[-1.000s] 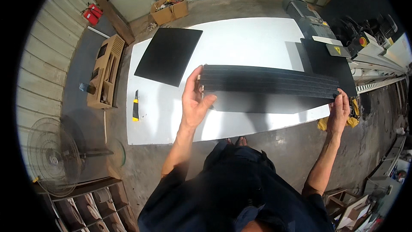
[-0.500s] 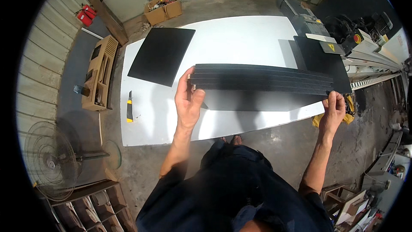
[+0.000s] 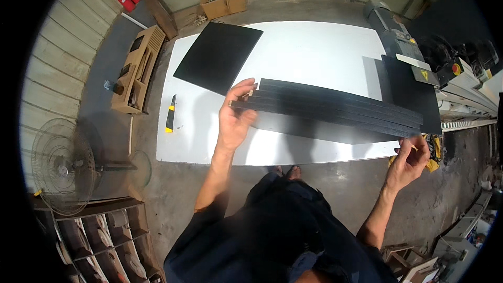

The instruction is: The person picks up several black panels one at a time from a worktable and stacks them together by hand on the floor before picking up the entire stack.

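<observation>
Between my two hands a stack of several black boards (image 3: pixel 335 106) is held on edge above the white tabletop (image 3: pixel 314 42). My left hand (image 3: pixel 236 120) grips the left end, fingers behind and thumb in front, where the boards are staggered and pale core shows at the ends. At the right end, my right hand (image 3: pixel 411 162) pinches the lower corner of the stack. Farther left, a single black board (image 3: pixel 219 55) lies flat on the tabletop. A yellow and black utility knife (image 3: pixel 171 114) rests near the tabletop's left edge.
A grey machine with a motor (image 3: pixel 390 26) stands at the right, a dark board (image 3: pixel 414 94) beside it. A cardboard box (image 3: pixel 224 2) is on the floor behind. At left are a fan (image 3: pixel 63 170) and a brown wooden unit (image 3: pixel 137 71); a partitioned shelf (image 3: pixel 105 236) stands nearer.
The stack has tilted, its right end dropping toward me, and its boards have slid out of line at the left end. Both hands still hold it. The whole view has shifted.
</observation>
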`<act>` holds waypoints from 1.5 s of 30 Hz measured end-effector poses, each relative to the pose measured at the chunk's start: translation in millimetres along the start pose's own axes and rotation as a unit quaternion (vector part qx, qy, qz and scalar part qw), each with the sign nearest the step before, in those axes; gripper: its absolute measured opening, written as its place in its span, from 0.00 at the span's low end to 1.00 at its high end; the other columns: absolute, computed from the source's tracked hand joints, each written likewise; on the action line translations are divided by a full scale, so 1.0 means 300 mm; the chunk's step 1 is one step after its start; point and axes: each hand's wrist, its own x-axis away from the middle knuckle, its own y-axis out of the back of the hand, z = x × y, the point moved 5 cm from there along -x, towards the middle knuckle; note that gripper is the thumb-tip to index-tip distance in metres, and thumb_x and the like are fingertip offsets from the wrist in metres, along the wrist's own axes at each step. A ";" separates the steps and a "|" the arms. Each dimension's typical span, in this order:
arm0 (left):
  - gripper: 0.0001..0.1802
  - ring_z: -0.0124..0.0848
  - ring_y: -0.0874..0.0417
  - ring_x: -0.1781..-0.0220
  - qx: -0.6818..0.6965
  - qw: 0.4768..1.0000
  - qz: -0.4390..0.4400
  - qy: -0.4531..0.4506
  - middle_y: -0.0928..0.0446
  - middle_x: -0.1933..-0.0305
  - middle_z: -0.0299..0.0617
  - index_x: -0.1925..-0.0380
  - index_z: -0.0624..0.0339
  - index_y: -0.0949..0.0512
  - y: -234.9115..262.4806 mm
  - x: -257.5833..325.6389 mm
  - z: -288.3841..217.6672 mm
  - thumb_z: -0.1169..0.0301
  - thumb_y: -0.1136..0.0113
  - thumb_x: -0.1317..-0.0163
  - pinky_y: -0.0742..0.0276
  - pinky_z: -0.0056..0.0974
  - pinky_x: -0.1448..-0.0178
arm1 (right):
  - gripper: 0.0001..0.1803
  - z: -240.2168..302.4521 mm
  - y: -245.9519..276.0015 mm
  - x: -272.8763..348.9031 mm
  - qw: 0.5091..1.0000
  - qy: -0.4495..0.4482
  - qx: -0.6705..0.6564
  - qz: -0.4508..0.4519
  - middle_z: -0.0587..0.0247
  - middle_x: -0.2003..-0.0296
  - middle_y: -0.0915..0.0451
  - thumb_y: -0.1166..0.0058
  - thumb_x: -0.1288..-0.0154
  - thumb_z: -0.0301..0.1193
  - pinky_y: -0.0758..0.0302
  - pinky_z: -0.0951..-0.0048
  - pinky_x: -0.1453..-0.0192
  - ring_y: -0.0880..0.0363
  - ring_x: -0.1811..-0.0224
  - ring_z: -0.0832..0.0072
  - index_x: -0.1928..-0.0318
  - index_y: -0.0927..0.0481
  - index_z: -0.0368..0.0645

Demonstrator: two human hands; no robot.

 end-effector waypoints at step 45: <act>0.27 0.21 0.27 0.66 0.066 0.980 0.156 0.104 0.26 0.65 0.32 0.54 0.63 0.27 0.304 -0.065 0.058 0.72 0.26 0.53 0.29 0.27 0.59 | 0.24 0.057 -0.131 -0.070 0.986 0.077 0.032 0.146 0.54 0.46 0.32 0.70 0.42 0.17 0.23 0.69 0.46 0.27 0.47 0.68 0.50 0.23 0.35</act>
